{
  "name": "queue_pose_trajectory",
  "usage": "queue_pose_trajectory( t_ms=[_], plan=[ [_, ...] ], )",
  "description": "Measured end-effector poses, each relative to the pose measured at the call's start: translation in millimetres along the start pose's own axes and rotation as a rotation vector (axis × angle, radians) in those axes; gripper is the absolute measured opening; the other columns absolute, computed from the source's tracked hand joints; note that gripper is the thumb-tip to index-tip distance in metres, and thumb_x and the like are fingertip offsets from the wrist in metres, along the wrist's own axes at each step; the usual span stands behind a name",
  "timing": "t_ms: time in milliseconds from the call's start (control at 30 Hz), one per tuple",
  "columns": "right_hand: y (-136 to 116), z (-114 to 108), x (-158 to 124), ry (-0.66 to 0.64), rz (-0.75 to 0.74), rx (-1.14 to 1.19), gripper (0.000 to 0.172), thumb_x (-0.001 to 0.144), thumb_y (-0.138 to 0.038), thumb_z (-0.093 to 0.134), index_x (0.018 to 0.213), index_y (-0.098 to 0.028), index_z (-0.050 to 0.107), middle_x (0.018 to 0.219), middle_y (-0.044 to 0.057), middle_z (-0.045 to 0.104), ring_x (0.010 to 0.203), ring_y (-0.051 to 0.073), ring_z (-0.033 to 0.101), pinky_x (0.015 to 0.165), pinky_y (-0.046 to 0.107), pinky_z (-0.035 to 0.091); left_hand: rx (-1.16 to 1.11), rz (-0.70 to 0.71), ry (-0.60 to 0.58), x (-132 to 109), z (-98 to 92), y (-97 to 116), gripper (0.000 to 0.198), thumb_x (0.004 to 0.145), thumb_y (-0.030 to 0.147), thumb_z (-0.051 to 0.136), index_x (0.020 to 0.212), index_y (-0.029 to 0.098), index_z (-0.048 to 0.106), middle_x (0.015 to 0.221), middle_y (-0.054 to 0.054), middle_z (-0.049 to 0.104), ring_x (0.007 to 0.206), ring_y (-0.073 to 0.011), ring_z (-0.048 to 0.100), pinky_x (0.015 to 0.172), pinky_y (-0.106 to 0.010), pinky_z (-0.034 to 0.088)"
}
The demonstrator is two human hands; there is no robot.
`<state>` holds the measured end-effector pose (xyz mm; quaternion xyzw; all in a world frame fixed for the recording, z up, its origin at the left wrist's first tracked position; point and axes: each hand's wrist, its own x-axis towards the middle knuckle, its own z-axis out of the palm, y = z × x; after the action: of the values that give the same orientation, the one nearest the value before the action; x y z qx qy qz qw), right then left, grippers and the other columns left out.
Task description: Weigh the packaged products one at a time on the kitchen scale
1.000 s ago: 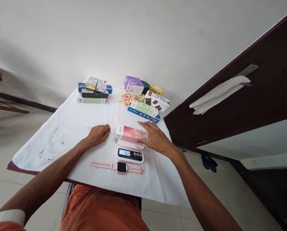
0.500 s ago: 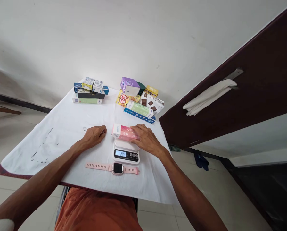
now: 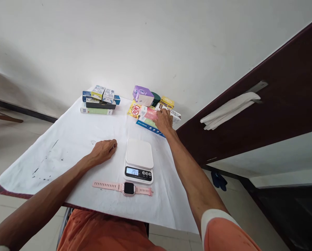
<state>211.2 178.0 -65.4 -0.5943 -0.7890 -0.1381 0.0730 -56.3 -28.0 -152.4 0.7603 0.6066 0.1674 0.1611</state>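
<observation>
The pink box (image 3: 148,113) lies at the far right of the table, on top of the green and blue box (image 3: 149,124) in the heap of packets there, and the right hand (image 3: 163,120) rests over its right end with the fingers curled down on it, thumb side toward the near edge; whether the fingers truly clasp the box or only press on it cannot be told. Around it in the same heap sit a yellow packet with a red mark (image 3: 134,109) to the left, a purple box (image 3: 142,95) tilted behind, a dark green round thing (image 3: 156,98) half hidden, a yellow box reading COME ON (image 3: 166,103), and a white box with chocolate squares (image 3: 174,114) just beyond the knuckles. Nearer the person, the white kitchen scale (image 3: 139,160) stands with its platform bare and its display lit. Just in front of it a pink smartwatch (image 3: 124,188) lies flat with the strap stretched out sideways. The left hand (image 3: 103,150) rests on the white tablecloth (image 3: 67,146) to the left of the scale, loosely closed, knuckles up, holding nothing visible. At the far left of the table a second stack of small boxes (image 3: 100,100) sits apart.
</observation>
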Motion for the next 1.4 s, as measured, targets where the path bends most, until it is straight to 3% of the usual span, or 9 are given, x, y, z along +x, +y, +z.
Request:
queue_pose_trajectory(
  t_ms=[367, 533, 633, 767, 900, 1000, 1200, 1400],
  plan=[
    [-8, 6, -3, 0.034, -0.006, 0.033, 0.033, 0.097, -0.023, 0.050, 0.123, -0.019, 0.070, 0.129, 0.021, 0.066, 0.126, 0.039, 0.056, 0.100, 0.056, 0.050, -0.003, 0.006, 0.001, -2, 0.7, 1, 0.017, 0.098, 0.019, 0.045, 0.105, 0.022, 0.061, 0.094, -0.005, 0.076, 0.083, -0.0221, 0.069, 0.066, -0.031, 0.039],
    [-22, -6, -6, 0.069, -0.045, 0.074, 0.038, 0.096, -0.029, 0.054, 0.128, -0.011, 0.064, 0.133, 0.029, 0.061, 0.132, 0.045, 0.050, 0.101, 0.063, 0.046, -0.009, -0.006, -0.010, -3, 1.0, 4, 0.017, 0.098, 0.018, 0.047, 0.106, 0.021, 0.062, 0.100, -0.006, 0.077, 0.086, -0.0233, 0.071, 0.068, -0.031, 0.041],
    [-53, -13, 2, 0.107, -0.164, 0.162, 0.038, 0.097, -0.034, 0.054, 0.126, -0.011, 0.064, 0.131, 0.027, 0.061, 0.132, 0.044, 0.047, 0.105, 0.063, 0.044, -0.023, -0.015, -0.025, -3, 0.3, 5, 0.016, 0.099, 0.018, 0.048, 0.106, 0.021, 0.063, 0.101, -0.007, 0.077, 0.088, -0.0238, 0.072, 0.070, -0.031, 0.043],
    [-129, -14, 22, -0.003, -0.371, 0.327, 0.043, 0.094, -0.043, 0.063, 0.126, -0.015, 0.064, 0.132, 0.022, 0.062, 0.131, 0.039, 0.049, 0.111, 0.056, 0.043, -0.029, -0.016, -0.031, -2, 0.2, 5, 0.017, 0.100, 0.018, 0.048, 0.107, 0.021, 0.062, 0.106, -0.008, 0.077, 0.092, -0.0259, 0.073, 0.074, -0.034, 0.047],
    [-202, -9, 50, -0.067, -0.359, 0.423, 0.065, 0.093, -0.055, 0.064, 0.143, -0.014, 0.052, 0.147, 0.022, 0.053, 0.138, 0.039, 0.044, 0.111, 0.056, 0.043, -0.015, -0.015, -0.066, -2, 0.3, 5, 0.018, 0.101, 0.018, 0.045, 0.109, 0.019, 0.061, 0.110, -0.011, 0.077, 0.095, -0.0280, 0.074, 0.076, -0.036, 0.050],
    [-234, -9, 78, -0.046, -0.300, 0.444, 0.077, 0.091, -0.060, 0.064, 0.150, -0.015, 0.044, 0.157, 0.022, 0.042, 0.144, 0.040, 0.037, 0.114, 0.058, 0.039, -0.016, -0.004, -0.087, -2, -0.5, 5, 0.019, 0.102, 0.019, 0.044, 0.111, 0.019, 0.061, 0.113, -0.012, 0.076, 0.097, -0.0289, 0.075, 0.077, -0.037, 0.053],
    [-253, -7, 133, -0.194, -0.279, 0.371, 0.099, 0.077, -0.070, 0.075, 0.155, -0.021, 0.036, 0.166, 0.022, 0.031, 0.151, 0.043, 0.027, 0.116, 0.065, 0.033, -0.030, 0.005, -0.121, -1, -3.0, 6, 0.018, 0.102, 0.018, 0.043, 0.111, 0.018, 0.059, 0.112, -0.014, 0.075, 0.096, -0.0290, 0.075, 0.076, -0.040, 0.056],
    [-237, -1, 162, -0.390, -0.338, 0.310, 0.114, 0.057, -0.067, 0.089, 0.148, -0.018, 0.042, 0.151, 0.022, 0.046, 0.144, 0.044, 0.036, 0.112, 0.056, 0.041, -0.047, 0.005, -0.136, 1, -2.8, 7, 0.016, 0.103, 0.018, 0.042, 0.109, 0.019, 0.057, 0.110, -0.014, 0.074, 0.093, -0.0285, 0.075, 0.074, -0.039, 0.055]
  ],
)
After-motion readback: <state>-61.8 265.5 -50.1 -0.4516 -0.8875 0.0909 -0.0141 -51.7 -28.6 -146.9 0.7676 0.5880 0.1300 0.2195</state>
